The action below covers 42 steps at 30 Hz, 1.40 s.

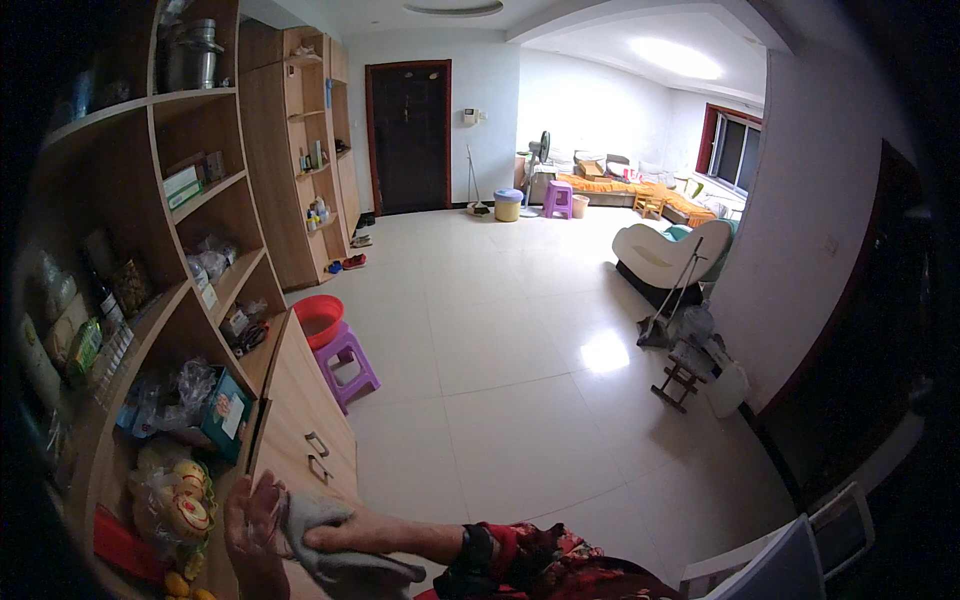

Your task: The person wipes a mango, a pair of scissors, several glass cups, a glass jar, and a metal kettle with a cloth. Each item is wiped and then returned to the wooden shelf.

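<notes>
At the bottom, beside the cabinet, my right hand grips a grey cloth. Part of the cloth hangs below that hand, and its upper part lies against my left palm. My left hand is raised with its fingers extended, at the edge of the shelf. Just left of it, a clear plastic bag holds yellow packaged items with red printing. A green box stands behind the bag, and a red packet lies in front. The cabinet door with two handles is directly beyond my hands.
An open shelf unit with jars, boxes and bags rises on the left. A red basin rests on a purple stool. On the right are a massage chair, a dustpan and a small wooden stool. White-framed furniture is at bottom right.
</notes>
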Available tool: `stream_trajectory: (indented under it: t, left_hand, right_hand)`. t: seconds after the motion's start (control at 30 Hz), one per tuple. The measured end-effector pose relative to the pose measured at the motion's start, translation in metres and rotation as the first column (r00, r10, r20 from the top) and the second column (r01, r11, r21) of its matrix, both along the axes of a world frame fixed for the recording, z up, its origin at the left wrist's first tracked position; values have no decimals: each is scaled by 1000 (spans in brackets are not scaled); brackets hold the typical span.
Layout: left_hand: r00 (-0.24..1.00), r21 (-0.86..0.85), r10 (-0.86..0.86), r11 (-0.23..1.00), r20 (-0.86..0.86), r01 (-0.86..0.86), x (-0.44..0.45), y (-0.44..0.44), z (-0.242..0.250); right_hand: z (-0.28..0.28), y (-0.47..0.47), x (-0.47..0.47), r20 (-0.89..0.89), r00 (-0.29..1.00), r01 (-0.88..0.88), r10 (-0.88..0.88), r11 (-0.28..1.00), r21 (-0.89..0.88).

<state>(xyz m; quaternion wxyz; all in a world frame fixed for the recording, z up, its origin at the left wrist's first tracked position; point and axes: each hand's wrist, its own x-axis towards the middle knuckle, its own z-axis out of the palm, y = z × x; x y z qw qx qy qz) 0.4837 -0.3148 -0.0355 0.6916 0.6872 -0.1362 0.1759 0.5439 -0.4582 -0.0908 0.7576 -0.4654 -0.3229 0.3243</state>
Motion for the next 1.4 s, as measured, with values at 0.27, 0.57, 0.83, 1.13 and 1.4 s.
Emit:
stream_trajectory:
  t: [0.27, 0.57, 0.83, 1.13, 1.4]
  left_hand:
    - [999, -155, -39, 987, 0, 39, 2, 2, -14]
    - [851, 6, -463, 879, 249, 477, 9, 3, 2]
    - [935, -473, -322, 853, -148, 219, 2, 2, -9]
    - [948, 92, -212, 976, 238, 195, -9, -1, 6]
    - [995, -161, 52, 985, -84, -65, -4, -3, 6]
  right_hand:
    - [21, 8, -6, -53, 997, 55, -63, 988, -147]
    - [-53, 16, -3, -259, 908, -278, 330, 935, 219]
    - [16, -10, -3, 157, 988, -9, -4, 997, 79]
    - [-21, 5, -18, -332, 838, -362, 433, 897, 255]
    - [-1, 0, -10, -245, 925, -265, 289, 956, 128]
